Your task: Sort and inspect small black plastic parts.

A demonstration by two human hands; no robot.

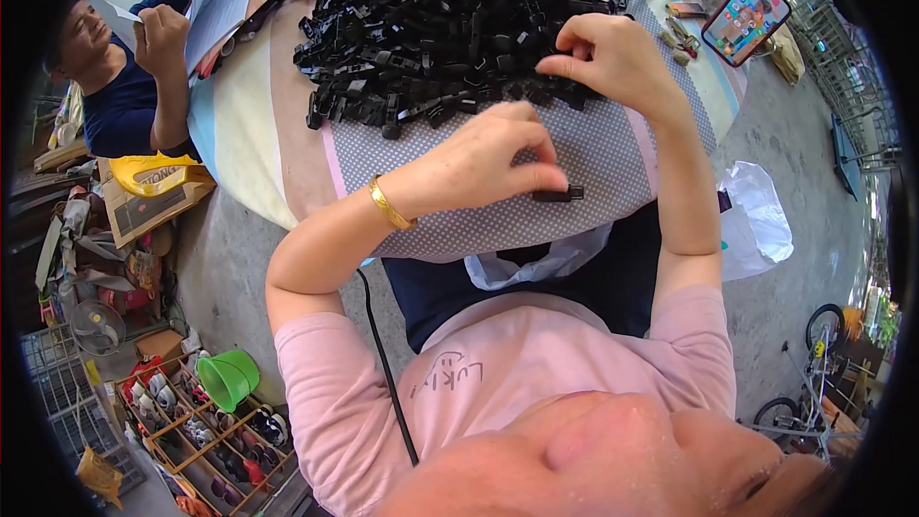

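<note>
A large heap of small black plastic pieces (431, 29), perhaps clips or buckles, covers the far part of the table. My left hand (474, 158), with a gold bracelet (388, 203) at its wrist, hovers low over the dotted cloth. Its thumb and curled index finger are apart. One small black piece (558, 194) sits just beneath the thumb tip; I cannot tell whether they touch. At the heap's right front edge is my right hand (608, 57), thumb and index finger apart, with nothing visible between them.
Beyond the heap at right stands a phone (747, 17) with a lit screen. Across to the left, a person (129, 86) holds papers. A white plastic bag (541, 263) lies over my lap, with another white bag (756, 220) at right. A black cord (383, 354) runs beside my left arm.
</note>
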